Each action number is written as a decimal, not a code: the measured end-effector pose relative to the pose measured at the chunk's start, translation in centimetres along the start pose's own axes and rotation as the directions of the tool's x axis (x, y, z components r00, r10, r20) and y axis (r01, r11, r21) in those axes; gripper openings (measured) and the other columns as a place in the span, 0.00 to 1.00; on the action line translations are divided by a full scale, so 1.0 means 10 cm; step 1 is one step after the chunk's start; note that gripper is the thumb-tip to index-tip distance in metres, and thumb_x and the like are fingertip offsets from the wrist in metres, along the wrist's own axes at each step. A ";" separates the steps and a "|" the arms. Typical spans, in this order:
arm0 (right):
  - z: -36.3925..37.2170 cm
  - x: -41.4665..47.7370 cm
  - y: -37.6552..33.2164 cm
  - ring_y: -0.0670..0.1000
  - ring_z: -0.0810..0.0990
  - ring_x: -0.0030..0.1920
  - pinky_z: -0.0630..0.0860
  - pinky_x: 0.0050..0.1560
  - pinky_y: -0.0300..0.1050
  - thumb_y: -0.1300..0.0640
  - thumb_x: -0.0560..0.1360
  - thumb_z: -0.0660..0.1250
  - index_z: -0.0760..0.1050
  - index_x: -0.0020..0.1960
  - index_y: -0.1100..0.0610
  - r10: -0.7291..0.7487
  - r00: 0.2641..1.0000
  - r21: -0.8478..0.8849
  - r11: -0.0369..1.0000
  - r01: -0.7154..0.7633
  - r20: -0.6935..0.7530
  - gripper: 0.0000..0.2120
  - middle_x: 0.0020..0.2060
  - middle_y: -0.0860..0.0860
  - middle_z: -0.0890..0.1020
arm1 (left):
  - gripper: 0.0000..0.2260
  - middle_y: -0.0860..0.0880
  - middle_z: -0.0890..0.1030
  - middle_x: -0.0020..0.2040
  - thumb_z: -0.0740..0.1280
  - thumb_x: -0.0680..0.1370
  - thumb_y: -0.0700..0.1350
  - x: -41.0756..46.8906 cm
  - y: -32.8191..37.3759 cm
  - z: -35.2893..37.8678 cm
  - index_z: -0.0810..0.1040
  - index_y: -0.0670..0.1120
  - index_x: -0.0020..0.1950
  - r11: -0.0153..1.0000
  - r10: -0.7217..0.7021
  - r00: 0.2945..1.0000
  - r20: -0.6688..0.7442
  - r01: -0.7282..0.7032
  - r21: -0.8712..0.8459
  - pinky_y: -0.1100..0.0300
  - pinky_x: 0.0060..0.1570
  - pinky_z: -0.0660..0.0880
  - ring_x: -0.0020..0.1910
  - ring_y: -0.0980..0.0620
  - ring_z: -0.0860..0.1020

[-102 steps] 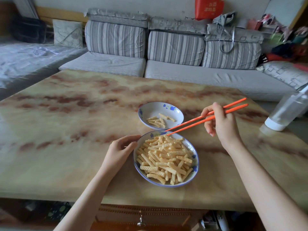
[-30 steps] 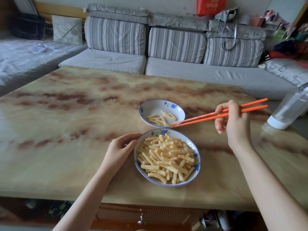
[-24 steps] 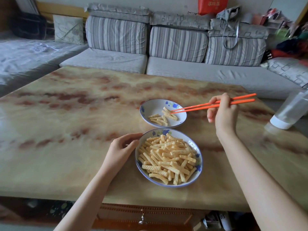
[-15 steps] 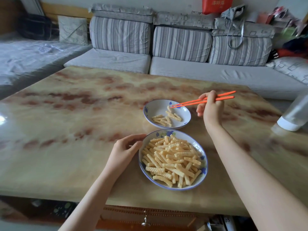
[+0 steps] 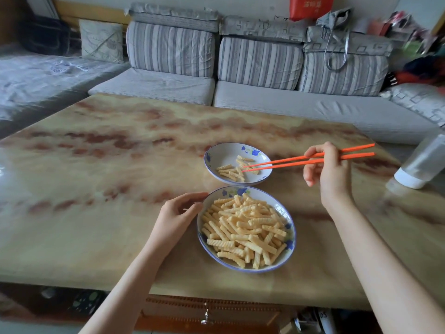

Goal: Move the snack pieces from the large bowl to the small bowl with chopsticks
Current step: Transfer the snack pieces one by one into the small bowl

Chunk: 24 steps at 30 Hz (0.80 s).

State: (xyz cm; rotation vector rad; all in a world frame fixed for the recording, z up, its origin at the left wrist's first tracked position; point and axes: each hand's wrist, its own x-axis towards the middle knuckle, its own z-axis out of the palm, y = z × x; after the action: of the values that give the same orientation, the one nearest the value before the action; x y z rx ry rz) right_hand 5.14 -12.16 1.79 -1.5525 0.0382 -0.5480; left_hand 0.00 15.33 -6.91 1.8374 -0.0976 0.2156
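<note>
Orange chopsticks (image 5: 286, 164) gripped by the right hand (image 5: 330, 174) reach left, tips apart over snack pieces (image 5: 232, 174) in the small bowl (image 5: 210, 162); the left hand (image 5: 177, 214) holds the rim of the large bowl (image 5: 290, 239).

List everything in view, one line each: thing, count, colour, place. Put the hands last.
table: one, tan marbled with reddish veins, fills the foreground
large bowl: one, white with blue flowers, near the table's front edge
small bowl: one, white with blue flowers, just beyond the large bowl
snack pieces: many, pale yellow, heaped in the large bowl, a few in the small bowl
chopsticks: one pair, orange, tips over the small bowl
bottle: one, clear with a white end, table's right edge
sofa: one, grey striped, behind the table
pillow: one, pale grey, far left
red bag: one, above the sofa
left hand: holds the large bowl's left rim
right hand: holds the chopsticks
</note>
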 end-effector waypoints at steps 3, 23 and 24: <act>-0.11 -0.05 -0.11 0.51 0.64 0.16 0.59 0.20 0.35 0.56 0.82 0.51 0.72 0.35 0.60 0.006 0.998 -0.004 1.000 -0.005 0.068 0.20 0.16 0.52 0.70 | 0.12 0.59 0.84 0.50 0.65 0.76 0.38 0.00 -0.01 0.00 0.83 0.50 0.55 1.000 -0.001 1.000 0.001 0.001 0.000 0.67 0.52 0.76 0.50 0.62 0.81; -0.24 -0.20 -0.05 0.51 0.63 0.16 0.59 0.20 0.36 0.57 0.81 0.50 0.71 0.36 0.60 0.144 0.989 0.031 0.989 -0.144 -0.010 0.19 0.16 0.52 0.69 | 0.12 0.58 0.84 0.50 0.65 0.76 0.38 0.00 0.01 0.00 0.83 0.51 0.54 1.000 -0.002 1.000 0.008 0.002 0.028 0.60 0.55 0.76 0.50 0.62 0.81; -0.23 -0.19 -0.06 0.51 0.63 0.16 0.59 0.20 0.36 0.57 0.81 0.50 0.71 0.36 0.60 0.149 0.989 0.055 0.987 -0.148 -0.019 0.19 0.16 0.52 0.69 | 0.12 0.59 0.84 0.49 0.65 0.76 0.38 0.00 0.01 0.00 0.83 0.51 0.54 1.000 -0.001 1.000 0.006 0.001 0.030 0.60 0.55 0.76 0.50 0.62 0.81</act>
State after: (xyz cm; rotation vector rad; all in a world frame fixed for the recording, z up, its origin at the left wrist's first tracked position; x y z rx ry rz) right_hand 2.42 -13.59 1.61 -1.4775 0.1543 -0.4455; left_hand 0.00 15.31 -6.79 1.8683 -0.0985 0.2115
